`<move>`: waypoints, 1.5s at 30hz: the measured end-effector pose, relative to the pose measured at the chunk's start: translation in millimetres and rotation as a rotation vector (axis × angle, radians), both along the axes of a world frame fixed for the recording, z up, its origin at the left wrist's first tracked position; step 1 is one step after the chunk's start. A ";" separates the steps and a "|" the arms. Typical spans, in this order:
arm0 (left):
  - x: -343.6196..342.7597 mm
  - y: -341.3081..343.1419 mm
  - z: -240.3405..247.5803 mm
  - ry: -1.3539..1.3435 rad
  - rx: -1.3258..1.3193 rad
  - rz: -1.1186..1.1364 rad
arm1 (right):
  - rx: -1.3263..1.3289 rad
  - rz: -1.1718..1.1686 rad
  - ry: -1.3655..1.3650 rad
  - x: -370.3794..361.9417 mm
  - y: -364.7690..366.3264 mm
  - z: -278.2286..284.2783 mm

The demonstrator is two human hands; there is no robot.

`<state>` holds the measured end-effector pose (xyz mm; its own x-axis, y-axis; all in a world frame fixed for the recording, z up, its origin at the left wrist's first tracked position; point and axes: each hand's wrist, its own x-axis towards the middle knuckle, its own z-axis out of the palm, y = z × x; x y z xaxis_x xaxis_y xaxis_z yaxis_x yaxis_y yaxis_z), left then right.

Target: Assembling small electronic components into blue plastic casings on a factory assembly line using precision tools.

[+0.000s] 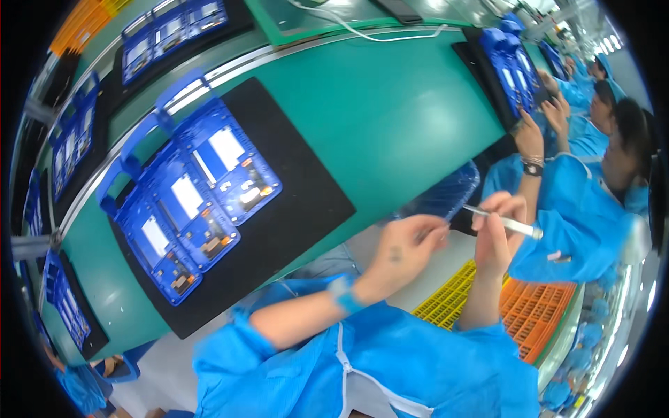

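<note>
- Nearest of all, the person's two forearms come up out of loose blue smock sleeves, with a light blue strap [346, 301] round the left wrist.
- The left hand [404, 251] is held in the air just off the near edge of the green worktop [390, 118], its fingers [433, 230] pinched together toward the tip of a slim silvery tool; whether anything small sits between them is too blurred to tell.
- The right hand [498, 233] is closed around that silvery tool [505, 223], which looks like tweezers or a thin pen, lying nearly level with one end pointing at the left hand and the other sticking out past the knuckles.
- Below the hands, off the worktop, sit a yellow slotted crate [446, 299] and an orange one [540, 313] side by side, touching.
- Just beyond the hands, a blue translucent chair back [446, 191] stands against the near edge of the worktop.
- On the worktop, well to the left of the hands, a black mat [300, 209] lies at the near edge and carries three blue fixture trays [188, 202] in a row, each holding a white panel and small parts.
- At the near edge further right, a co-worker's hand [529, 136] in a blue smock, watch on the wrist, reaches to another black mat with blue trays [512, 70].
- Along the far edge runs a conveyor strip with more blue trays [174, 31] on dark mats, and a white cable [376, 33] snakes across the far part.
</note>
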<state>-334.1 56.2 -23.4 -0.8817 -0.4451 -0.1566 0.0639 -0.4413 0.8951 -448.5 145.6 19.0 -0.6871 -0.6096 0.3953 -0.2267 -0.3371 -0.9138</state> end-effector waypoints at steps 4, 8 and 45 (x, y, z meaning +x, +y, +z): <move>-79.3 19.9 -125.8 0.065 -0.787 0.178 | 0.141 -0.167 0.081 19.5 39.1 -10.6; -85.3 39.0 -126.2 -0.156 -1.423 -0.141 | 0.187 -0.225 -0.055 26.0 68.4 -29.8; 75.1 -155.6 -23.2 -0.492 -0.679 0.340 | 1.159 -0.672 0.934 -86.4 -57.9 -32.7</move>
